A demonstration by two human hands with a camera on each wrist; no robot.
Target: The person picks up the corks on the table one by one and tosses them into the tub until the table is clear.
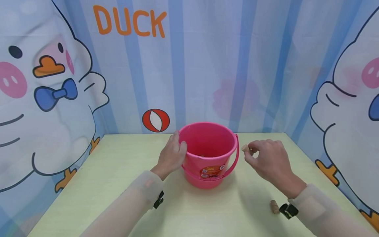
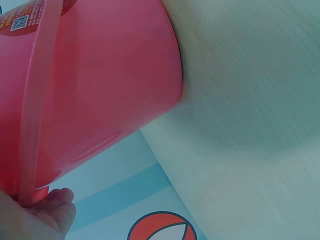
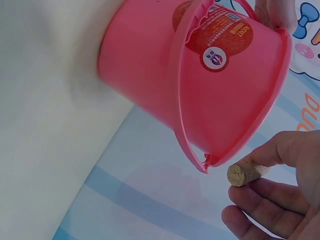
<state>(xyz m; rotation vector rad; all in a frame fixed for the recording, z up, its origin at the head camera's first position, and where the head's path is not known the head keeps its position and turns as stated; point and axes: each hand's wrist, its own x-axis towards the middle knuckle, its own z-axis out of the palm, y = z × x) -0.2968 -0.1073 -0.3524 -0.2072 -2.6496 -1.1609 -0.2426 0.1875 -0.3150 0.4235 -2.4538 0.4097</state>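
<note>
A pink plastic bucket [image 1: 193, 166] stands upright on the table, its handle [image 1: 236, 156] hanging down over the front. My left hand [image 1: 170, 156] holds the bucket's left side at the rim; part of that hand [image 2: 57, 212] shows beside the handle's end in the left wrist view. Between thumb and fingers, my right hand [image 1: 270, 161] pinches a cork [image 3: 244, 172], just right of the bucket and near rim height. A second cork [image 1: 274, 207] lies on the table below the right wrist. Something small shows just inside the bucket's front rim, mostly hidden.
The pale wooden table [image 1: 124, 197] ends at a curtain [image 1: 204, 65] printed with ducks and blue stripes. Similar curtain panels flank the table on both sides. A black band [image 1: 288, 210] sits on the right wrist, close by the loose cork.
</note>
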